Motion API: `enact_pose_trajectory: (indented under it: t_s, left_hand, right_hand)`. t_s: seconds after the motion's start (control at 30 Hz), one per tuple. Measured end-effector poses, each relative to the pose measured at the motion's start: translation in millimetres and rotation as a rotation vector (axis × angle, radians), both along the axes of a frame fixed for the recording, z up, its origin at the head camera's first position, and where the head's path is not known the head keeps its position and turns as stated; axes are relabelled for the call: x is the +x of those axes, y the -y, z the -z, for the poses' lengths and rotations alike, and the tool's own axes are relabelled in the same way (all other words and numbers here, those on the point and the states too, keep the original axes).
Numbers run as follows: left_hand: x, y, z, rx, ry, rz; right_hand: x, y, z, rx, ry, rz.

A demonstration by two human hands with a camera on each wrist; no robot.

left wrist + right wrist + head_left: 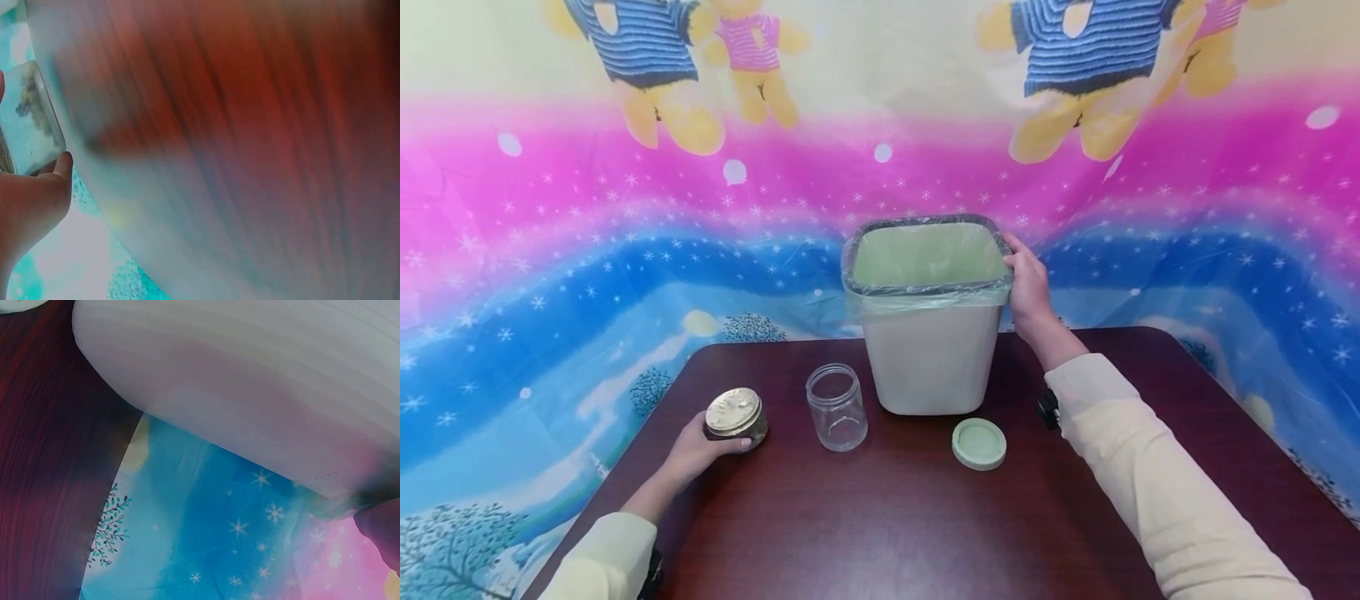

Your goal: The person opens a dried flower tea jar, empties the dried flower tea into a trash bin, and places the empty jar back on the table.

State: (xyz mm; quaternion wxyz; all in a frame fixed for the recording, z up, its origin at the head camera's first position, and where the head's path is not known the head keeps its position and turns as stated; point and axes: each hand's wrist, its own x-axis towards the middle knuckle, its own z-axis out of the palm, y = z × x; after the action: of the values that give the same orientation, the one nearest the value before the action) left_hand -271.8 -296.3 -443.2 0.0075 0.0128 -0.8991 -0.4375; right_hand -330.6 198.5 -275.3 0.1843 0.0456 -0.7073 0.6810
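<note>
At the table's left side my left hand (pixel 696 450) holds a small jar (pixel 752 432) with a gold-coloured lid (pixel 733 410), thumb across its front. In the left wrist view the see-through jar (pixel 37 140) shows a brownish clump inside, and the hand (pixel 34 203) is around its side. My right hand (pixel 1032 283) grips the right rim of a pale waste bin (pixel 932 358), fingers over the edge of its plastic liner (pixel 925 292). The bin stands upright at the back of the table. The right wrist view has the bin's wall (pixel 237 381) across its top, with part of the hand (pixel 381 534) at the right edge.
An uncovered clear jar (pixel 838 417) stands left of the bin on the dark red-brown table (pixel 880 525). A pale green round lid (pixel 979 443) lies in front of the bin. Behind the table hangs a printed cloth (pixel 880 179) with snowflakes and bears.
</note>
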Motion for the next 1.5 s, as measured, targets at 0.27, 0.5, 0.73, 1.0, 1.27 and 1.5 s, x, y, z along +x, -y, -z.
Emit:
enact_pose_trajectory:
  t_s: [0.27, 0.5, 0.73, 1.0, 1.27, 1.5]
  left_hand:
    - [5.0, -19.7, -0.9, -0.001, -0.038, 0.126]
    - [10.8, -31.3, -2.3, 0.005, -0.059, 0.206]
    - [16.9, -39.6, -2.9, 0.009, -0.053, 0.226]
    - [20.8, -47.9, -1.8, 0.050, -0.049, 0.306]
    - [25.8, -54.7, -2.4, 0.066, -0.036, 0.377]
    - [28.9, -60.0, -1.0, 0.069, -0.024, 0.461]
  right_hand:
    - [-2.9, -1, 0.3, -0.011, 0.020, 0.002]
    - [-2.4, 0, 0.4, -0.013, 0.009, 0.006]
    - [-0.5, 1, -0.2, 0.000, 0.010, 0.005]
    - [-0.4, 0, -0.2, -0.012, -0.001, 0.003]
    - [0.1, 0, 0.0, -0.018, -0.002, 0.013]
    - [1.3, 1, -0.6, -0.016, -0.006, 0.023]
